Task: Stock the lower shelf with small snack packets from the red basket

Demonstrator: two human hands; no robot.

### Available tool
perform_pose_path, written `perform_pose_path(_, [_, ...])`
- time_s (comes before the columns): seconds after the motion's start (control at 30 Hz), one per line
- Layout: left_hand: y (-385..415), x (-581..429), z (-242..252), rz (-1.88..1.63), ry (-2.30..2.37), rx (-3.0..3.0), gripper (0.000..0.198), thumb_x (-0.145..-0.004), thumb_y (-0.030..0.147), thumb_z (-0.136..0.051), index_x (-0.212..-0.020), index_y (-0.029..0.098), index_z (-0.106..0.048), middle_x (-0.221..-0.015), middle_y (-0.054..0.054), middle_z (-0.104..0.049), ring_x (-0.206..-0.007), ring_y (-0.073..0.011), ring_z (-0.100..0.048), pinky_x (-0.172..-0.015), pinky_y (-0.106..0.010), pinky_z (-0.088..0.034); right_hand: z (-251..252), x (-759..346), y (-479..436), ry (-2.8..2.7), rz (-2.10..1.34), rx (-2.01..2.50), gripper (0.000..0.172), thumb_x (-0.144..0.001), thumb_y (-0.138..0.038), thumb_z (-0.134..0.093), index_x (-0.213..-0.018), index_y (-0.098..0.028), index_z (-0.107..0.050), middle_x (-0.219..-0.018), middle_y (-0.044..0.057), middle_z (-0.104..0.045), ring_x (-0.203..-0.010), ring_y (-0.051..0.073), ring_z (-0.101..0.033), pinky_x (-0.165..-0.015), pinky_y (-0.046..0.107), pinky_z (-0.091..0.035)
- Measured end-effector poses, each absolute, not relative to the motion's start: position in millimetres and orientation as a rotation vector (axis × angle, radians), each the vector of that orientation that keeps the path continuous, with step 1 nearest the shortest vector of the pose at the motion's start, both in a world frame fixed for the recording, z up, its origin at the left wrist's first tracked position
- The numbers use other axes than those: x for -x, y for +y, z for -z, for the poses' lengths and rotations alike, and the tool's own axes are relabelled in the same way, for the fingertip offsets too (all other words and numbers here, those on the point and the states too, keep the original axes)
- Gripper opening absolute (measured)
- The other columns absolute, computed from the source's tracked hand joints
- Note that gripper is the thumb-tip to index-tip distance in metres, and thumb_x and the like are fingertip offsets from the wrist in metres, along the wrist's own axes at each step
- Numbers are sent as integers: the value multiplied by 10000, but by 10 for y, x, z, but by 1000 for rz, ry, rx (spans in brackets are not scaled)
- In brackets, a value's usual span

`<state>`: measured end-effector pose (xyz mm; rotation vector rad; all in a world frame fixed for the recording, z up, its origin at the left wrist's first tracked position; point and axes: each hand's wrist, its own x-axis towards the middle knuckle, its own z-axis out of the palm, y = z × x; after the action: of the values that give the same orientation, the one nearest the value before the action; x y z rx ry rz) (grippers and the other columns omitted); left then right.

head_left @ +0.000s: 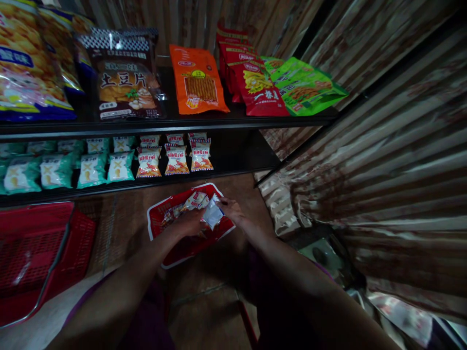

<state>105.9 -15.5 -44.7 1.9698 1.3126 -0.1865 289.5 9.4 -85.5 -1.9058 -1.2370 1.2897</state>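
Note:
Over a small red basket [155,212] with a white rim, a small shiny snack packet [212,214] is held between my two hands, its pale silvery back facing up. My right hand [232,210] pinches the packet's right edge. From the other side my left hand [191,223] closes on its left edge, the fingertips partly hidden by the packet. More small white-and-red snack packets [196,200] lie inside the basket, some of them covered by my left hand and forearm.
Above the basket, a black shelf [233,163] carries rows of teal packets [88,170] and white-and-red packets [177,162]. Larger snack bags [199,80] stand on the upper shelf. A big red basket [29,257] sits at left. A pleated curtain [386,160] hangs at right.

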Motion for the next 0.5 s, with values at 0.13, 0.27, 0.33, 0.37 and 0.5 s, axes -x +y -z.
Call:
perform_pose_path(0.13, [-148, -1058, 499, 33, 1402, -1941, 642, -848, 325, -507, -1429, 133, -316, -1497, -197, -347, -1367, -286, -362, -1079, -380, -310, 825, -2727, 133, -953, -1339, 1950, 205, -837, -359, -544, -942, -194, -607, -975, 66, -693, -788, 144, -656, -647, 235, -521])
perform_pose_path(0.27, [-184, -1077, 515, -75, 1456, -1907, 784, -815, 360, -567, -1472, 153, -193, -1538, -182, -269, -1395, -266, -311, -1078, -362, -309, 720, -2518, 96, -797, -1426, 1942, 201, -829, -388, -573, -862, -189, -585, -840, 48, -673, -678, 128, -630, -578, 233, -525])
perform_pose_path(0.33, [-193, -1085, 527, -127, 1540, -1863, 782, -811, 319, -575, -1472, 158, -189, -1512, -180, -325, -1359, -267, -374, -1053, -364, -339, 636, -2450, 74, -707, -1511, 1867, 194, -828, -384, -589, -855, -193, -580, -814, 29, -662, -665, 115, -623, -608, 236, -542])
perform_pose_path(0.37, [-187, -1083, 535, -158, 1588, -1832, 746, -820, 293, -562, -1464, 154, -211, -1481, -183, -376, -1326, -267, -419, -1035, -365, -356, 592, -2430, 66, -646, -1567, 1805, 190, -832, -380, -592, -862, -193, -582, -806, 24, -658, -665, 112, -623, -632, 242, -551])
perform_pose_path(0.5, [-96, -1016, 565, -298, 1707, -1622, 531, -865, 319, -505, -1347, 123, -399, -1306, -194, -560, -1194, -277, -547, -959, -370, -417, 449, -2424, 58, -420, -1753, 1570, 149, -860, -325, -582, -846, -177, -600, -726, 26, -644, -688, 121, -637, -724, 255, -558])
